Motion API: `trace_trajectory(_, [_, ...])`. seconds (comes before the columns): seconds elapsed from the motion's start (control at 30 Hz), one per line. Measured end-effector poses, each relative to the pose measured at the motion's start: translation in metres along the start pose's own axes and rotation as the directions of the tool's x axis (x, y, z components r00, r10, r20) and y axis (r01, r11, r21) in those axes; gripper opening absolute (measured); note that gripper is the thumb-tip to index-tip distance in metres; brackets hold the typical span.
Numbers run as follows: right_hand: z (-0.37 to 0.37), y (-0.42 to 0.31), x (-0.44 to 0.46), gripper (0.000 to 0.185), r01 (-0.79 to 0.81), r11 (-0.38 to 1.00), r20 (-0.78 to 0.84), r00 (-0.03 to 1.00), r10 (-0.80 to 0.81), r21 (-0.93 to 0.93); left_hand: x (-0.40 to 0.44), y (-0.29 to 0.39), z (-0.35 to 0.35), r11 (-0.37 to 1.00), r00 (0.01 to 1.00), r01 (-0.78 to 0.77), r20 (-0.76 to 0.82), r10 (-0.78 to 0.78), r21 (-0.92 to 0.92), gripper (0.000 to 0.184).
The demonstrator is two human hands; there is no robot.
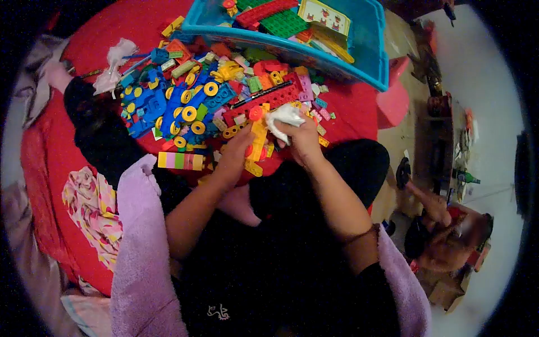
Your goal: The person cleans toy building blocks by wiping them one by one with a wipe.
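Note:
My left hand (232,156) is closed around the lower side of a yellow-orange toy piece (259,137) with red round parts. A white cloth or wipe (285,119) is bunched in my right hand (304,138), close against the toy's right side. Both hands are in front of a heap of building blocks. Blue wheeled pieces (182,104) with yellow wheels lie to the left of the toy. Just behind it is a long red block piece (269,100) with a black rod. A row of coloured blocks (180,160) lies left of my left hand.
A blue plastic bin (281,38) holding green and red plates and a picture card stands behind the heap. Another white crumpled cloth (116,64) lies far left on the red sheet (95,33). A pink plastic object (393,95) is beside the bin. Another person (443,236) sits at the right.

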State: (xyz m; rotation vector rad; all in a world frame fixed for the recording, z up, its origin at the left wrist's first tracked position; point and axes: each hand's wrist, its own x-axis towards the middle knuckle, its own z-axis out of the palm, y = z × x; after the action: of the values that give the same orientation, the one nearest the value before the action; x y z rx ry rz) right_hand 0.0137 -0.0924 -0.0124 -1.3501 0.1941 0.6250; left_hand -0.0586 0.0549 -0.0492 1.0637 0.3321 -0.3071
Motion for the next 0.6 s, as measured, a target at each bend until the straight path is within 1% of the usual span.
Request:
trace_trajectory(0.03, [-0.003,0.009,0.006,0.027,0.001,1.0,0.004,1.0,-0.001,-0.001,0.001,0.003,0.001,1.0,1.0,-0.003,-0.003,0.003,0.0,0.045])
trace_trajectory(0.07, [-0.011,0.027,0.016,0.027,0.196,0.971,-0.129,0.968,-0.213,-0.135,0.001,0.005,0.003,0.991,0.999,0.043,-0.006,-0.044,-0.125,0.045])
trace_trajectory(0.1, [-0.007,0.026,0.017,0.028,0.358,0.888,-0.228,0.875,-0.427,-0.288,0.001,0.007,0.005,0.964,0.996,0.09,-0.001,-0.093,-0.249,0.044])
trace_trajectory(0.13, [-0.011,0.021,0.015,0.029,0.568,0.586,-0.004,0.717,-0.697,-0.578,0.0,0.008,0.007,0.963,0.996,0.092,0.0,-0.095,-0.252,0.044])
trace_trajectory(0.17, [-0.012,0.019,0.012,0.029,0.565,0.586,-0.005,0.717,-0.697,-0.58,-0.002,0.009,0.009,0.966,0.994,0.111,0.018,-0.11,-0.232,0.044])
trace_trajectory(0.23, [-0.004,0.012,0.005,0.02,0.549,0.259,0.181,0.622,-0.761,-0.795,-0.006,0.013,0.012,0.969,0.992,0.13,0.033,-0.126,-0.21,0.045])
trace_trajectory(0.27, [0.001,0.01,0.002,0.021,0.567,0.282,0.184,0.627,-0.757,-0.774,-0.01,0.016,0.013,0.995,0.995,0.086,-0.059,-0.083,0.049,0.045])
trace_trajectory(0.3, [0.003,0.013,0.002,0.021,0.568,0.283,0.185,0.628,-0.756,-0.773,-0.012,0.017,0.014,0.95,0.991,0.059,-0.136,-0.017,0.307,0.046])
trace_trajectory(0.33, [0.004,0.016,0.002,0.02,0.53,0.321,0.172,0.685,-0.708,-0.785,-0.012,0.017,0.012,0.95,0.99,0.059,-0.138,-0.017,0.307,0.046])
trace_trajectory(0.37, [0.003,0.02,0.003,0.02,0.488,0.357,0.158,0.737,-0.657,-0.797,-0.013,0.017,0.009,0.943,0.996,0.018,-0.091,0.013,0.333,0.046])
trace_trajectory(0.4, [0.002,0.019,0.005,0.021,0.459,0.459,0.131,0.802,-0.583,-0.761,-0.013,0.016,0.007,0.934,0.998,-0.024,-0.044,0.042,0.357,0.047])
trace_trajectory(0.43, [-0.002,0.016,0.006,0.021,0.459,0.459,0.132,0.801,-0.583,-0.761,-0.012,0.015,0.007,0.934,0.998,-0.024,-0.045,0.043,0.357,0.047])
trace_trajectory(0.47, [-0.006,0.011,0.005,0.021,0.208,0.859,0.004,0.973,-0.233,-0.469,-0.01,0.013,0.006,0.924,0.995,-0.041,-0.073,0.074,0.38,0.046])
trace_trajectory(0.5, [-0.006,0.002,0.003,0.021,-0.172,0.982,0.04,0.984,0.176,-0.083,-0.007,0.01,0.004,0.914,0.989,-0.058,-0.099,0.106,0.403,0.046])
trace_trajectory(0.53, [-0.002,-0.005,-0.003,0.022,-0.25,0.968,0.139,0.96,0.245,0.023,0.0,-0.002,-0.006,0.914,0.989,-0.058,-0.099,0.106,0.402,0.046])
trace_trajectory(0.57, [0.0,0.002,-0.003,0.022,-0.249,0.968,0.138,0.96,0.244,0.023,0.011,-0.019,-0.021,0.876,0.979,-0.168,-0.027,0.202,0.451,0.046])
trace_trajectory(0.6, [0.006,0.012,-0.001,0.023,0.258,0.921,0.04,0.965,-0.257,-0.293,0.013,-0.021,-0.022,0.853,0.969,-0.223,0.01,0.248,0.472,0.046])
